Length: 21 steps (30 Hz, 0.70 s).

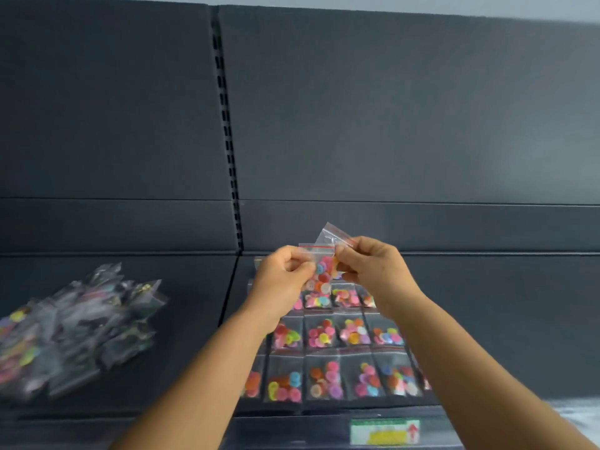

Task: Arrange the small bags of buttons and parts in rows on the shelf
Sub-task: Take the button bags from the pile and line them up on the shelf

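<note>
both hands (285, 274) (373, 267) pinch button bag (319, 271) above dark shelf (487, 319); back panel dark.

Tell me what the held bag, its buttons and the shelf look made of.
Held bag: thin clear glossy plastic, it crinkles, red zip strip. Buttons: probably smooth coloured plastic. Shelf: dark matt surface, likely painted metal, though I cannot be sure.
</note>
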Available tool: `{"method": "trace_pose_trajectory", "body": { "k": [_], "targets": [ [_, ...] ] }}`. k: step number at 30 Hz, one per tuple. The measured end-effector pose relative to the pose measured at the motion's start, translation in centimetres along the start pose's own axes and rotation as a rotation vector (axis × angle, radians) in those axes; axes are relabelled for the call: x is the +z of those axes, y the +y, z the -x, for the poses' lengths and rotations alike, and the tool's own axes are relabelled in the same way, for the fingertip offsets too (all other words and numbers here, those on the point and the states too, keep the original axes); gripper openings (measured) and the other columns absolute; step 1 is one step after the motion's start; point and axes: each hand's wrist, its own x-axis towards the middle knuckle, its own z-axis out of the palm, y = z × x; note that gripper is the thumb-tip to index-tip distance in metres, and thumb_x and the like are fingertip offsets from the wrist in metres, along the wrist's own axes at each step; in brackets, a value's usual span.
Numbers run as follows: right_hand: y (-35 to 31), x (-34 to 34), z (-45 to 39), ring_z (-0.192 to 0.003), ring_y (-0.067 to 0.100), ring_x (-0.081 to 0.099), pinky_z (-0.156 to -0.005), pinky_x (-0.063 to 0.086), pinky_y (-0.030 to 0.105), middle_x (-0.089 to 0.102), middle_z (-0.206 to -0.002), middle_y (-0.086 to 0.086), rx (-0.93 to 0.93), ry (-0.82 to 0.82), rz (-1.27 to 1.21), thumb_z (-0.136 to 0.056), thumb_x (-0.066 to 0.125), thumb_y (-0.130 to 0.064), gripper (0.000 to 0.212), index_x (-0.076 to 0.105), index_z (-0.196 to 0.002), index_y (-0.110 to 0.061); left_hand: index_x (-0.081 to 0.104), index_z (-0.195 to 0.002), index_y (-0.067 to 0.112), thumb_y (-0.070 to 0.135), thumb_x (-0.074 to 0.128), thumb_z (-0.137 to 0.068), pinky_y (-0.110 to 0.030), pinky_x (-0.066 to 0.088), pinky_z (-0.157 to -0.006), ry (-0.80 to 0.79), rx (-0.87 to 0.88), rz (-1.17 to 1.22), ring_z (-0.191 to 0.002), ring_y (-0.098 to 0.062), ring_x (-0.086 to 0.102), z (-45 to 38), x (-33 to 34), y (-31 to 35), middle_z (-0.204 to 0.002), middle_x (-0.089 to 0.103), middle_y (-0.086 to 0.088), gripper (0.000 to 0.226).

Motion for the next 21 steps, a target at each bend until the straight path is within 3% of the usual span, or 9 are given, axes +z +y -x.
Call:
{"method": "trace_pose_trajectory", "body": {
  "k": [3,7,12,16,18,21],
  "targets": [
    [0.5,-3.6,-0.3,-0.066,0.015,0.058,-0.071,0.051,0.031,0.066,-0.068,0.005,0.001,0.033,-0.001,-0.089,0.062,-0.014,0.015,0.069,-0.077,-0.010,0.068,-0.093,0.020,0.012,0.059,-0.090,-0.028,0.053,-0.074,0.009,0.016,-0.031,-0.074,-0.008,0.063,0.1,3.5,0.3,-0.085,0.071,0.006,0.013],
    [0.9,-6.8,-1.2,-0.065,0.019,0.054,-0.071,0.052,0.035,0.061,-0.066,0.006,0.006,0.101,-0.053,-0.091,0.059,-0.014,0.019,0.070,-0.075,-0.016,0.069,-0.091,0.023,0.019,0.060,-0.090,-0.014,0.050,-0.065,0.043,0.038,-0.066,-0.078,-0.005,0.063,-0.4,6.7,1.1,-0.085,0.070,0.011,0.010],
    [1.6,-9.0,-2.1,-0.063,0.017,0.055,-0.068,0.053,0.034,0.061,-0.063,0.001,0.001,0.128,0.007,-0.092,0.057,-0.014,0.022,0.071,-0.076,-0.019,0.068,-0.087,0.023,0.024,0.062,-0.089,-0.032,0.053,-0.074,0.049,0.037,-0.087,-0.076,-0.012,0.064,-1.9,9.1,1.6,-0.083,0.071,0.006,0.007],
    [2.3,-10.0,-2.6,-0.064,0.017,0.064,-0.076,0.058,0.038,0.070,-0.072,0.009,0.004,0.174,0.029,-0.091,0.055,-0.007,0.017,0.071,-0.085,-0.012,0.068,-0.090,0.019,0.021,0.062,-0.089,-0.021,0.051,-0.068,-0.017,0.060,-0.120,-0.077,-0.010,0.065,-3.3,11.0,1.7,-0.083,0.071,0.007,0.006],
    [2.7,-10.6,-2.9,-0.069,0.021,0.064,-0.082,0.057,0.045,0.072,-0.081,0.017,0.024,0.210,0.023,-0.092,0.057,-0.013,0.016,0.070,-0.083,-0.009,0.068,-0.091,0.019,0.023,0.061,-0.090,-0.023,0.052,-0.068,-0.050,0.071,-0.148,-0.076,-0.011,0.065,-3.8,11.9,1.6,-0.082,0.071,0.006,0.009],
    [3.7,-11.6,-3.3,-0.067,0.023,0.060,-0.081,0.054,0.050,0.070,-0.072,0.012,0.060,0.262,0.042,-0.091,0.058,-0.024,0.026,0.069,-0.073,-0.010,0.068,-0.092,0.019,0.026,0.060,-0.090,-0.028,0.053,-0.070,-0.077,0.074,-0.162,-0.078,-0.013,0.066,-4.6,13.3,1.1,-0.083,0.071,0.005,0.010]
  ]
}}
